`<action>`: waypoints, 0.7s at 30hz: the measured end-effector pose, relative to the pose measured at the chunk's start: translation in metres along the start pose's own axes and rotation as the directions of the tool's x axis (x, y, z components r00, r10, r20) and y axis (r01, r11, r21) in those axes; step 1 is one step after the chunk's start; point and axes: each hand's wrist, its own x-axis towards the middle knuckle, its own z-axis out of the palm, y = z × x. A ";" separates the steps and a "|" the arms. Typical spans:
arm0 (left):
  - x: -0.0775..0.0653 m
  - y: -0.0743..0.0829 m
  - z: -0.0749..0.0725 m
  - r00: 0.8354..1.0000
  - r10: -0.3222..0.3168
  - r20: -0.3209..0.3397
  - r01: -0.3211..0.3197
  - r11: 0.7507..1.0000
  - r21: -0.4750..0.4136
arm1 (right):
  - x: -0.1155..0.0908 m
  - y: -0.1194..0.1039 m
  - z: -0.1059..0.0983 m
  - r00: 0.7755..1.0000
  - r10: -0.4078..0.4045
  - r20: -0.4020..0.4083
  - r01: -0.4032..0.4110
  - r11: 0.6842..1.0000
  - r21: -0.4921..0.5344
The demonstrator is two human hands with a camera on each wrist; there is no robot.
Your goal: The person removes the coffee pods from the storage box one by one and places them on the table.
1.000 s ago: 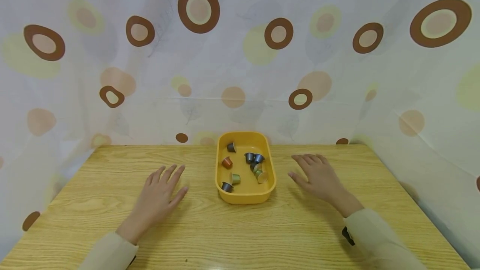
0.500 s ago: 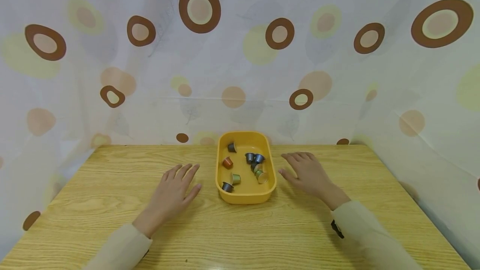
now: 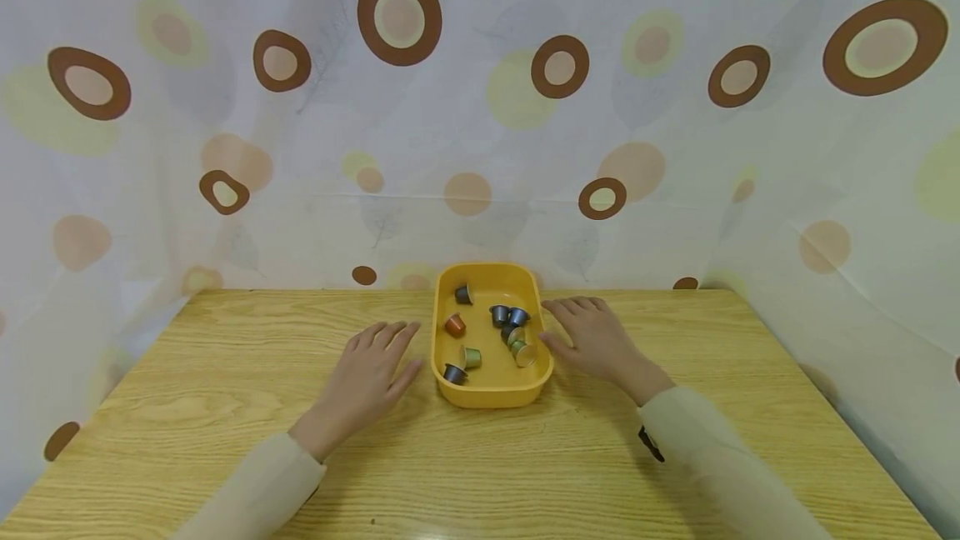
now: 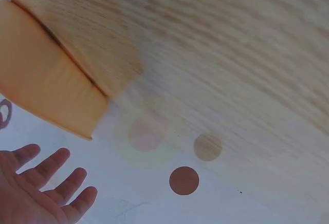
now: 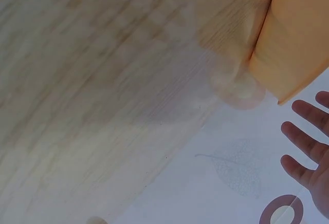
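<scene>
A yellow tray (image 3: 491, 397) with rounded corners stands on the table. Several coffee capsules lie in it, among them an orange-brown capsule (image 3: 455, 325), a green capsule (image 3: 471, 357) and a dark capsule (image 3: 454, 373). Just left of the tray is my left hand (image 3: 362, 382), holding nothing, its fingers extended and apart from the wall. At the tray's right rim is my right hand (image 3: 598, 342), also holding nothing; whether its fingertips touch the rim I cannot tell. In both wrist views, spread fingers (image 4: 54, 165) (image 5: 303, 139) show near the tray's outer wall.
The wooden table (image 3: 480, 473) extends in front of the tray and to both sides. A pale patterned cloth (image 3: 480, 107) hangs behind it and along the sides. The tray stands close to the table's back edge.
Both hands have moved inward toward the tray, the left hand rightward and the right hand leftward. The tray and the capsules have stayed in place.
</scene>
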 end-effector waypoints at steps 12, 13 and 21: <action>0.013 0.008 0.008 0.999 0.034 0.028 -0.034 0.999 -0.022 | 0.011 -0.006 0.004 0.999 0.025 0.033 -0.025 1.000 -0.003; 0.014 0.009 0.009 0.999 0.035 0.027 -0.035 0.999 -0.026 | 0.012 -0.006 0.004 0.999 0.026 0.036 -0.026 1.000 -0.006; 0.019 0.012 0.013 0.999 0.043 0.025 -0.042 0.999 -0.031 | 0.015 -0.007 0.007 0.999 0.028 0.044 -0.027 0.999 -0.022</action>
